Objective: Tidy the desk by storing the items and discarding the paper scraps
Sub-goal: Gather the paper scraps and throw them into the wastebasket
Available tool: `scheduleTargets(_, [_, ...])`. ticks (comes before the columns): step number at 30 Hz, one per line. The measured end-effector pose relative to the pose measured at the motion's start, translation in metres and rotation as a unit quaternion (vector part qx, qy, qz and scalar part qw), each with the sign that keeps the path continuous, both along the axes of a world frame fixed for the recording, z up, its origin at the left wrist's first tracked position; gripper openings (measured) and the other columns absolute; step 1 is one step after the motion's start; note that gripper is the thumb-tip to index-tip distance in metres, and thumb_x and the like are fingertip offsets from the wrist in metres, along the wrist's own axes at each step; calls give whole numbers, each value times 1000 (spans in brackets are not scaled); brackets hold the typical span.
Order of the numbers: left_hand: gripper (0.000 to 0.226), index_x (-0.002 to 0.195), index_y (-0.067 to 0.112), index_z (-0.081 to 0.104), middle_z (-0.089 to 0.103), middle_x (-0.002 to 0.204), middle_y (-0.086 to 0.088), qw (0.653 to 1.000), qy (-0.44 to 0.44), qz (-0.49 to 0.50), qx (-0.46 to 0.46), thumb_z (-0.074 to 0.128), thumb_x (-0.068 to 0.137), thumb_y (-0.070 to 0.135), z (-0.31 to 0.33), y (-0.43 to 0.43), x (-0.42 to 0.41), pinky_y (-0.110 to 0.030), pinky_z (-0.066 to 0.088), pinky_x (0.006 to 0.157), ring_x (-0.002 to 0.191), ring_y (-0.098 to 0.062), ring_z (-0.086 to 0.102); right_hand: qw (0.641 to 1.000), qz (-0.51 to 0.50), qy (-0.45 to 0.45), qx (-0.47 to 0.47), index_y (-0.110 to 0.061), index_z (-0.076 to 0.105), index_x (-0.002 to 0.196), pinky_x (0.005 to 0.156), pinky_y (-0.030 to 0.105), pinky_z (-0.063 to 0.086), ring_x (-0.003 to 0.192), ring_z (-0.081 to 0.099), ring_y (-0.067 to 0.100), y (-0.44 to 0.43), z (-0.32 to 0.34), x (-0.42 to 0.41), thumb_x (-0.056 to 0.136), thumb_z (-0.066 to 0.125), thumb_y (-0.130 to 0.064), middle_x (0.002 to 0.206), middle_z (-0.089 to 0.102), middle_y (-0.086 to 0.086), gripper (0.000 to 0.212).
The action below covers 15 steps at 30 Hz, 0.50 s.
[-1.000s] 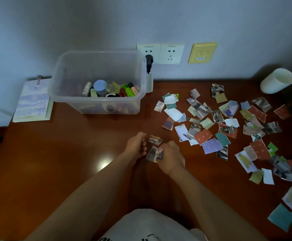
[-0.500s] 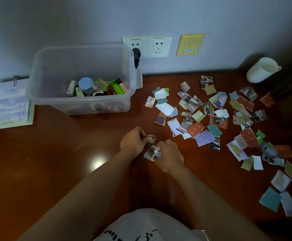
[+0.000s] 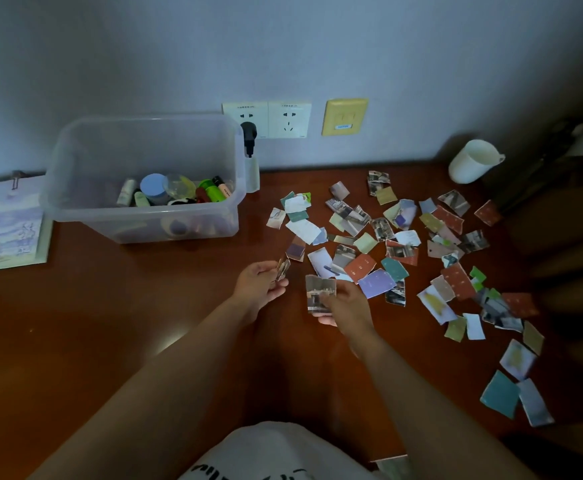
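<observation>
Centre frame: left hand [image 3: 260, 284] pinches a small photo scrap [image 3: 283, 268]; right hand [image 3: 347, 303] grips a larger torn grey photo piece [image 3: 319, 293]. Loose coloured scraps [image 3: 404, 244] litter the desk [image 3: 110, 323] right; bin [image 3: 144, 178] upper left.

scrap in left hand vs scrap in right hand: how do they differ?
Size: the left-hand scrap shows smaller than the right-hand scrap.
Pose: the left-hand scrap is tilted nearly edge-on to the camera; the right-hand scrap faces it flat, print visible.
Grip: the left hand pinches its scrap at the fingertips; the right hand holds its scrap by the right edge.
Shared: both are torn printed paper.
</observation>
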<state>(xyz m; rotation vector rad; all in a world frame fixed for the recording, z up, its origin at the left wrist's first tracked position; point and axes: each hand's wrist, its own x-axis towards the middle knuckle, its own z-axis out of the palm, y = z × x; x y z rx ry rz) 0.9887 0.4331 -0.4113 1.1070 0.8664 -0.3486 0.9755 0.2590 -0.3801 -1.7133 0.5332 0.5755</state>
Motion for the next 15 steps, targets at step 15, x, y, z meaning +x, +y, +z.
scheduleTargets(15, [34,63,23,36,30,56,5,998,22,7,-64,53,91,31,30,-80,15,-17,20,36,41,-8,24,979,-26,144,141,-19,62,88,52,25,30,47,35,11,-83,20,44,83,58,-65,62,44,-1,47])
